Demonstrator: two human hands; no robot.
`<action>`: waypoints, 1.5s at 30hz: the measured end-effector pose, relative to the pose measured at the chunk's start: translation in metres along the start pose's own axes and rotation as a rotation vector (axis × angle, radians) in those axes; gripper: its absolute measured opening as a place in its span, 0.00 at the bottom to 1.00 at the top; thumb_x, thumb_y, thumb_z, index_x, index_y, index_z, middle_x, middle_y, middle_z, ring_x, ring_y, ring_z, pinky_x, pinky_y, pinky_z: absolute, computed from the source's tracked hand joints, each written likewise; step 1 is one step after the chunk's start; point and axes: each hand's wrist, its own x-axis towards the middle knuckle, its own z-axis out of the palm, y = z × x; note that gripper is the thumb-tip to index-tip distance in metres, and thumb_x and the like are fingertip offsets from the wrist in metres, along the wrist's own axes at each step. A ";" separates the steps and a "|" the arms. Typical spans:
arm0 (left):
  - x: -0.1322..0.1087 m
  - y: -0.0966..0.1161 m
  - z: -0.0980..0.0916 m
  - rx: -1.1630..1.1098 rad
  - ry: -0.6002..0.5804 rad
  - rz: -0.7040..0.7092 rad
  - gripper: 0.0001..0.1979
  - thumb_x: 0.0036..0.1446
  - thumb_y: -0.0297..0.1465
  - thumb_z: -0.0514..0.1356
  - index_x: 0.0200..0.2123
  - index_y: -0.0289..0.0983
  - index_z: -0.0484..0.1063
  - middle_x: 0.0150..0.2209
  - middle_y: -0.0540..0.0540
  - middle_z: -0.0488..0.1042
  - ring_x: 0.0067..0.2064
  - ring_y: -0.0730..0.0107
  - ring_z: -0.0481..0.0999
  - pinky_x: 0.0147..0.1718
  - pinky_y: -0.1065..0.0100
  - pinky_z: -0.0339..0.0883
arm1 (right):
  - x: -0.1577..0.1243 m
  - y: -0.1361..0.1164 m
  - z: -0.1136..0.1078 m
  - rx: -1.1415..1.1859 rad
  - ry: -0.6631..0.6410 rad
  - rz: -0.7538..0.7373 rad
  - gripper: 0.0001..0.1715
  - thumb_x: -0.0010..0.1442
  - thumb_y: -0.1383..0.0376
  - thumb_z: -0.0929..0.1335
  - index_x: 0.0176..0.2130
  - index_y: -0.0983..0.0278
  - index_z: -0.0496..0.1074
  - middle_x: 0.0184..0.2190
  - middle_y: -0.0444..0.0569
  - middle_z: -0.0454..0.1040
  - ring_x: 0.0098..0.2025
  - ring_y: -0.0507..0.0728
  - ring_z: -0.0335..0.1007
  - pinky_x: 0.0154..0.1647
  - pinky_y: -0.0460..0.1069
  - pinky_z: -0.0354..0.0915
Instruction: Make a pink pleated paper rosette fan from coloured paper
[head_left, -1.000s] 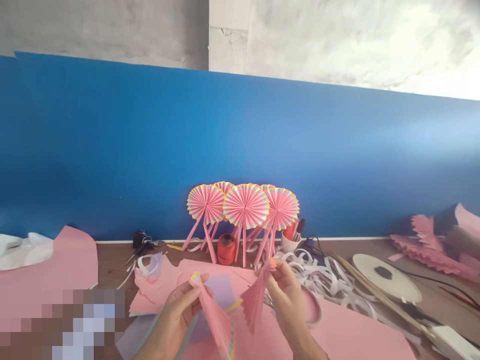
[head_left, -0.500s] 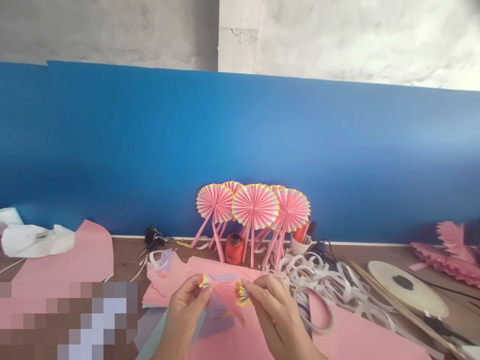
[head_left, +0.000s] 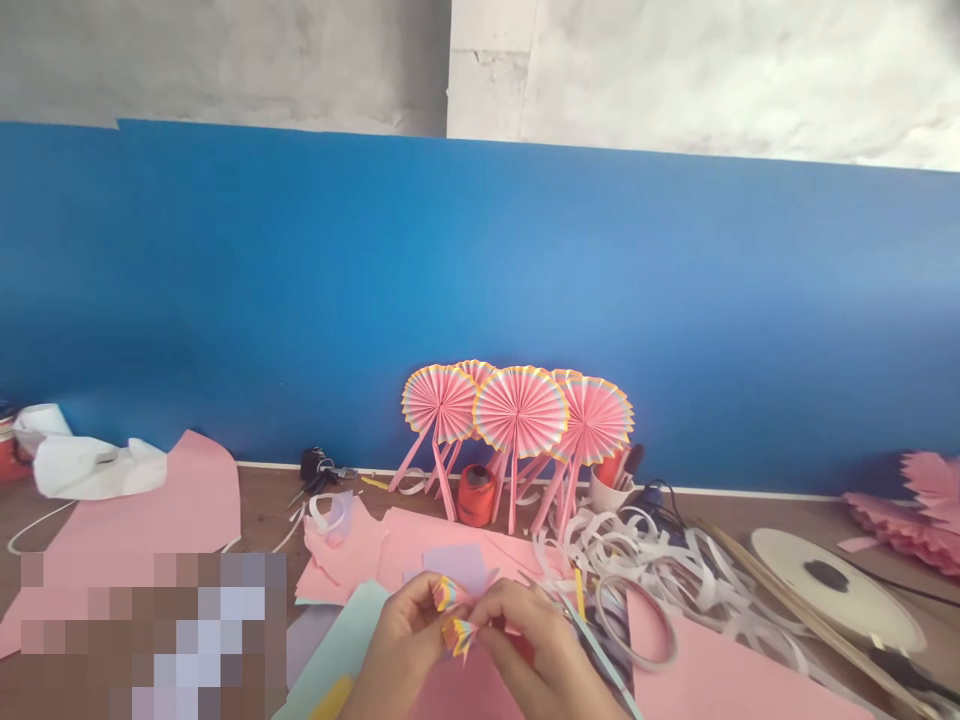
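Observation:
A pleated pink paper piece [head_left: 457,636] with yellow and blue striped edges is pinched between my two hands, low in the middle of the head view. My left hand [head_left: 409,630] grips it from the left, fingers closed around the folds. From the right, my right hand [head_left: 529,635] closes thumb and finger on it; part of the paper is hidden behind the fingers. Pink sheets [head_left: 465,530] and a lilac scrap [head_left: 455,566] lie just beyond. Several finished round paper fans [head_left: 520,410] on pink legs stand behind, around a red roll [head_left: 476,495].
Curled white strips [head_left: 630,550] and a tape roll [head_left: 660,655] lie to the right. Farther right are a cream oval device [head_left: 840,590] and pink ruffled paper [head_left: 904,530]. Keys [head_left: 319,468] and crumpled white paper [head_left: 101,470] sit left. A blue panel [head_left: 300,300] rises behind.
My hands have come closer together, bringing the two striped ends of the pleated paper near each other. The view has shifted slightly, so the background sits farther right.

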 end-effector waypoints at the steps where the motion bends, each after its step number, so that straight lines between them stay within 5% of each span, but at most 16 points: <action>1: -0.001 0.002 0.001 0.010 -0.008 -0.001 0.17 0.34 0.37 0.72 0.19 0.37 0.68 0.22 0.53 0.67 0.27 0.73 0.63 0.27 0.72 0.58 | 0.000 0.002 0.000 0.015 -0.003 0.034 0.10 0.58 0.72 0.64 0.33 0.59 0.72 0.32 0.44 0.76 0.35 0.54 0.71 0.38 0.46 0.61; 13: -0.002 0.012 0.008 0.030 -0.013 -0.063 0.13 0.29 0.31 0.72 0.15 0.35 0.70 0.19 0.53 0.68 0.24 0.75 0.62 0.25 0.72 0.59 | 0.003 0.004 -0.008 0.119 -0.118 0.087 0.09 0.59 0.68 0.64 0.31 0.61 0.73 0.31 0.45 0.75 0.34 0.54 0.69 0.37 0.46 0.62; 45: -0.001 0.006 0.010 0.045 0.001 -0.045 0.07 0.30 0.25 0.67 0.14 0.35 0.69 0.17 0.54 0.68 0.23 0.75 0.61 0.24 0.73 0.57 | 0.000 0.020 0.000 0.144 -0.109 0.144 0.09 0.59 0.67 0.64 0.33 0.59 0.74 0.31 0.45 0.76 0.36 0.55 0.70 0.39 0.47 0.63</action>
